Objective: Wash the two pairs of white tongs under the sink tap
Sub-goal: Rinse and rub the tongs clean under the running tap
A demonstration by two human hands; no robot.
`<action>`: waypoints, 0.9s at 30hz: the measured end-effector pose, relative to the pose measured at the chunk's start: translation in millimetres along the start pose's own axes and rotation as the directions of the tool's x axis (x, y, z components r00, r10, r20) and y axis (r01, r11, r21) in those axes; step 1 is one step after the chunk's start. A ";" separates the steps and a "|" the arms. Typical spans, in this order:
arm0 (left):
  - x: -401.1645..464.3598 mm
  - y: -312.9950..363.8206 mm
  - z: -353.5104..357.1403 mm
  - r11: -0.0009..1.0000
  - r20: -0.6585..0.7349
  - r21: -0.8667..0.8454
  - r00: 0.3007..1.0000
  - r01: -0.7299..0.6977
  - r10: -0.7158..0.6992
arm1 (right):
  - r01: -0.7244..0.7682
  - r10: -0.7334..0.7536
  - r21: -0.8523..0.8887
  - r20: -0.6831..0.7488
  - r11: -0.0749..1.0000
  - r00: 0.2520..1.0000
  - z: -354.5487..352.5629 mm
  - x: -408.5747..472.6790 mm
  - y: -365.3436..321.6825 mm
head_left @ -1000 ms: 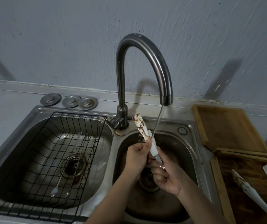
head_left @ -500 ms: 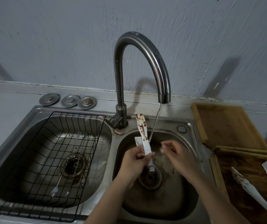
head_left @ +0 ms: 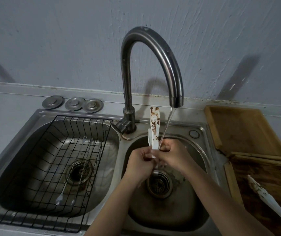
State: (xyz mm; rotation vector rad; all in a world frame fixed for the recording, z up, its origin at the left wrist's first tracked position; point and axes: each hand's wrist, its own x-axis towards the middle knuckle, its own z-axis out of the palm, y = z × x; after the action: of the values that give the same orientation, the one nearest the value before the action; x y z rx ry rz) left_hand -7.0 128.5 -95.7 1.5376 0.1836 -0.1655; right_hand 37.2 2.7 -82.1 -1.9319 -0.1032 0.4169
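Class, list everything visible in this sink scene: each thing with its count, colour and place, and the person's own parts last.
Tongs in hand: one pair, white, brown-stained, over right basin.
Tongs on board: one pair, white, stained, far right.
Tap: one, dark steel, running.
Sink: one, steel, two basins.
Wire rack: one, black, left basin.
Long forks: two, silver, in rack.
Drain plugs: three, steel, behind sink.
Cutting boards: two, wooden, right.
Left hand, right hand: gripping the tongs.

I see my right hand (head_left: pixel 172 155) back on the stained white plastic tongs (head_left: pixel 154 132), having let go half a second ago; its fingertips (head_left: pixel 163 148) now pinch the arms just opposite my left hand's (head_left: pixel 140 161) fingers. The tongs stand more upright, with the thin water stream (head_left: pixel 167 123) striking beside my right fingertips.
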 end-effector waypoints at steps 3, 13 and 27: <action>0.0 -1.1 -0.5 1.000 0.019 -0.012 1.000 0.025 -0.025 | -0.012 0.011 0.016 0.068 1.000 0.998 -4.2 0.7 -1.0; -8.0 2.9 8.6 0.977 0.002 0.195 0.997 0.081 -0.083 | -0.005 0.001 -0.103 -0.036 0.995 0.999 0.9 -2.3 8.9; -29.7 -4.7 7.5 0.898 0.209 0.399 0.936 0.183 -0.284 | -0.099 0.123 0.129 -0.196 0.987 0.973 9.5 -4.9 23.4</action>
State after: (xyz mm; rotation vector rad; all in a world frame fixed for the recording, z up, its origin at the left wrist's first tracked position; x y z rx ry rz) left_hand -36.9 120.6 -93.5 1.8524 0.1312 -0.6263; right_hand 26.6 0.6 -105.4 -1.8569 0.1606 0.2899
